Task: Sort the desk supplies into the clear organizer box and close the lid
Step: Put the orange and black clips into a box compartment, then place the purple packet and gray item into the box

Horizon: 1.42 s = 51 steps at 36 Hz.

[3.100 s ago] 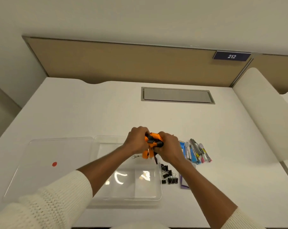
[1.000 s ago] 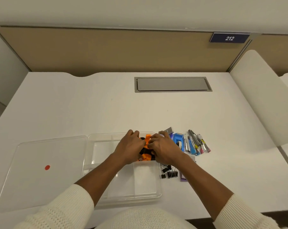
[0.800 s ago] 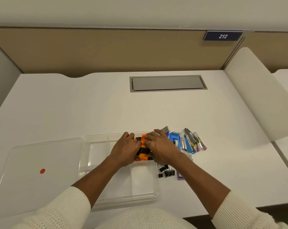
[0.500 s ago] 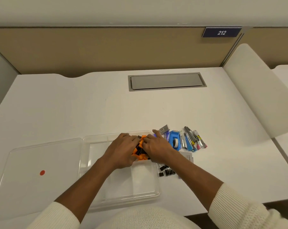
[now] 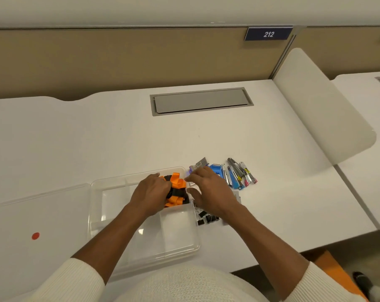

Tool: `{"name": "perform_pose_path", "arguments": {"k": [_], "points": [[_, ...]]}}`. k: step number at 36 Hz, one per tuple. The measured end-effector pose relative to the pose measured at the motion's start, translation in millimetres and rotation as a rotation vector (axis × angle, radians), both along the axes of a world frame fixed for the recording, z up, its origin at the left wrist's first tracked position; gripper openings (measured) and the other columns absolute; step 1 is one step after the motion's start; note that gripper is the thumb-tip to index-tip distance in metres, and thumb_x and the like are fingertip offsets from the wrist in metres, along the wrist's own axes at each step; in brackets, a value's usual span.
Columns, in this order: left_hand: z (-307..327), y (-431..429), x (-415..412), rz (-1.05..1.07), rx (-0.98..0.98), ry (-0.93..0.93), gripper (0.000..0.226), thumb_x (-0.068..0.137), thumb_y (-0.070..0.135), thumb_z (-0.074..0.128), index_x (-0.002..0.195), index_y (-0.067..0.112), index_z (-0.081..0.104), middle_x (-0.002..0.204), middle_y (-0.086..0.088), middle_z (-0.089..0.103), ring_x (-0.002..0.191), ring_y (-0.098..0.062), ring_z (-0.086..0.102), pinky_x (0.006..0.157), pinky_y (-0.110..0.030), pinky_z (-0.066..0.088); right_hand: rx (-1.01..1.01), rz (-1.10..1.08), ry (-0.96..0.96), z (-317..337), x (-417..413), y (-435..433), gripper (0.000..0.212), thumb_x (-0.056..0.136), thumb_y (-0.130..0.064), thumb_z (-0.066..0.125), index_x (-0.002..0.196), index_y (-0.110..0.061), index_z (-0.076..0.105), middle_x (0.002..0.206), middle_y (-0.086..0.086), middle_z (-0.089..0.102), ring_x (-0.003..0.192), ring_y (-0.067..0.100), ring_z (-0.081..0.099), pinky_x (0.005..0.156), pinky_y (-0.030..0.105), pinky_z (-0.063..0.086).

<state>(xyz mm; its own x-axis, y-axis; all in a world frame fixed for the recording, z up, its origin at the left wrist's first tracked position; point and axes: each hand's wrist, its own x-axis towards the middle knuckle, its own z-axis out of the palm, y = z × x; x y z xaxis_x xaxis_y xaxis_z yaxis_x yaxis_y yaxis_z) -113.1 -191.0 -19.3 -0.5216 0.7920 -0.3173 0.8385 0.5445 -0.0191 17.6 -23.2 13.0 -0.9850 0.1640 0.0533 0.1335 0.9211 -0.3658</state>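
The clear organizer box sits open on the white desk in front of me. An orange and black lanyard bundle lies in its far right compartment. My left hand curls over the bundle's left side and presses it down. Just off the bundle, my right hand hovers over the box's right wall with fingers spread and nothing in it. Right of the box lie black binder clips, a blue stapler, pens and markers and a small grey piece.
The clear lid with a red dot lies flat to the left of the box. A grey cable hatch is set into the desk further back. A white divider panel rises at the right.
The lanyard bundle went from being held in both hands above the box down into the far right compartment. My right hand has let go and shifted right; the left stays on it.
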Motion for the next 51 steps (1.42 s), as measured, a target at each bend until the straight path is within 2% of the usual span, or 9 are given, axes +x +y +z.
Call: {"name": "perform_pose_path", "arguments": {"k": [4,11,16,22,31,37,41,47,51], "points": [[3.8,4.5,4.0,-0.016,0.022,0.046,0.01,0.088,0.022,0.07,0.095,0.021,0.063,0.099,-0.003,0.071,0.095,-0.023,0.06,0.068,-0.031,0.039,-0.219,-0.266,0.06,0.5,24.0,13.8,0.025,0.095,-0.028,0.072,0.119,-0.022,0.074,0.118,-0.002,0.07,0.104,0.016,0.067,0.085,0.036,0.059],[34.2,14.5,16.9,-0.016,0.038,0.163,0.021,0.087,0.026,0.063,0.108,0.021,0.063,0.103,-0.001,0.07,0.101,-0.025,0.062,0.1,-0.036,0.041,-0.384,-0.696,0.127,-12.7,66.6,38.4,0.006,0.089,-0.023,0.075,0.095,-0.025,0.076,0.097,-0.012,0.075,0.084,0.008,0.07,0.079,0.041,0.06],[64.6,38.8,50.7,0.023,0.221,0.191,0.021,0.09,0.033,0.066,0.105,0.018,0.067,0.102,-0.002,0.071,0.102,-0.027,0.06,0.088,-0.039,0.041,-0.324,-0.895,-0.032,-27.5,91.1,53.0,0.025,0.087,-0.04,0.078,0.108,-0.029,0.07,0.105,-0.008,0.075,0.091,0.014,0.068,0.064,0.026,0.049],[63.6,78.6,96.6,0.085,0.364,-0.211,0.032,0.095,0.05,0.067,0.113,0.023,0.068,0.108,0.002,0.072,0.099,-0.016,0.064,0.077,-0.031,0.053,-0.31,-0.921,-0.335,-52.7,95.1,48.3,0.084,0.071,-0.076,0.076,0.133,-0.023,0.056,0.124,0.0,0.07,0.112,0.024,0.069,0.066,0.029,0.047],[24.5,114.9,126.1,0.245,0.239,-0.414,0.029,0.091,0.031,0.077,0.117,0.021,0.069,0.117,0.0,0.072,0.101,-0.017,0.067,0.086,-0.029,0.057,-0.45,-1.02,-0.365,-66.0,87.2,51.0,0.077,0.065,-0.056,0.089,0.126,-0.024,0.054,0.12,0.004,0.068,0.107,0.025,0.07,0.063,0.028,0.05],[10.0,141.1,130.2,0.463,0.26,-0.509,0.032,0.092,0.022,0.077,0.121,0.011,0.068,0.114,-0.006,0.071,0.105,-0.02,0.067,0.086,-0.032,0.057,-0.498,-1.038,-0.358,-72.5,96.7,65.0,0.079,0.067,-0.052,0.092,0.131,-0.021,0.06,0.124,0.007,0.07,0.108,0.026,0.069,0.082,0.038,0.064],[6.0,155.7,135.0,0.48,0.231,-0.48,0.042,0.088,0.032,0.08,0.121,0.011,0.065,0.116,-0.007,0.068,0.107,-0.022,0.065,0.078,-0.029,0.05,-0.548,-1.069,-0.267,-77.1,109.8,68.2,0.068,0.078,-0.045,0.087,0.134,-0.019,0.059,0.131,0.011,0.067,0.114,0.031,0.067,0.083,0.038,0.062],[-0.2,169.1,151.4,0.383,0.133,-0.325,0.071,0.086,0.024,0.082,0.143,0.002,0.046,0.145,-0.021,0.046,0.124,-0.031,0.057,0.095,-0.034,0.055,-0.615,-1.183,-0.121,-74.7,140.5,78.9,0.064,0.085,-0.04,0.082,0.139,-0.016,0.058,0.138,0.015,0.063,0.118,0.035,0.065,0.091,0.045,0.06],[3.2,173.0,165.2,0.213,0.03,-0.104,0.079,0.077,0.023,0.09,0.14,-0.002,0.049,0.134,-0.022,0.048,0.118,-0.034,0.056,0.086,-0.038,0.056,-0.604,-1.182,-0.083,-71.1,163.9,85.9,0.062,0.086,-0.038,0.082,0.139,-0.017,0.059,0.139,0.017,0.063,0.118,0.039,0.065,0.093,0.05,0.058]]}}
